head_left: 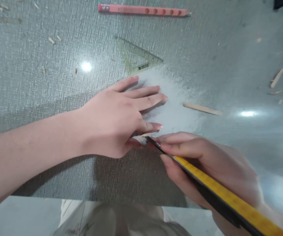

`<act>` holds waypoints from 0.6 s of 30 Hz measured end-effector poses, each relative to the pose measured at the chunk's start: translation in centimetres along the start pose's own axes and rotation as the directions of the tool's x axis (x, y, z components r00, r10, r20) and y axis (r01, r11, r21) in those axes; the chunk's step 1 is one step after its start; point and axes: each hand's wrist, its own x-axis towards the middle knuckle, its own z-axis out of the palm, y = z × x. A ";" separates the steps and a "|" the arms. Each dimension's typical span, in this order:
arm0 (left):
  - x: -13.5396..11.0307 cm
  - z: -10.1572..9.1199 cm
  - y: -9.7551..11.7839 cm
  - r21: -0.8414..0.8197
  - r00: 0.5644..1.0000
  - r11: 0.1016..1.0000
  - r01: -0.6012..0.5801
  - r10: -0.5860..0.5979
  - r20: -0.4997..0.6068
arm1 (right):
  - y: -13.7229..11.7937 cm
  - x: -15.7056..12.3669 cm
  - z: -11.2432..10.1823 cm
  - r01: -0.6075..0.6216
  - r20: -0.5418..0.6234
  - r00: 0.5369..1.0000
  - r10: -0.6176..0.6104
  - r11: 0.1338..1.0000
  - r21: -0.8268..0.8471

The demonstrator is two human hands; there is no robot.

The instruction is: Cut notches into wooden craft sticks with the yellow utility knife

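My left hand [117,114] lies palm down on the table, its other fingers stretched out. Between its thumb and index finger is a small wooden piece [145,134], mostly hidden by the fingers. My right hand [200,157] grips a yellow and black utility knife [220,193] slantwise. The knife's dark blade tip meets the wooden piece close to my left thumb, as far as I can see. A clear triangular ruler [145,62] lies just beyond my left fingertips. To their right rests a flat wooden stick [202,108].
A pink pencil [131,9] lies along the far side of the grey textured table [57,105]. Wood chips [51,40] are scattered at the left. Another stick piece [277,78] and some debris lie at the right. The table's near edge runs in front of my lap.
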 end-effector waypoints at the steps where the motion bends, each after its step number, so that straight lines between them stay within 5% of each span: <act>1: 0.0 0.0 0.0 0.003 1.000 1.000 -0.003 0.003 -0.004 | -0.1 0.0 0.0 -0.001 0.004 1.000 0.001 1.000 -0.002; 18: 0.0 0.0 0.1 -0.005 1.000 1.000 0.002 -0.002 -0.020 | -1.0 0.4 -0.5 -0.043 0.053 0.998 0.044 0.999 -0.019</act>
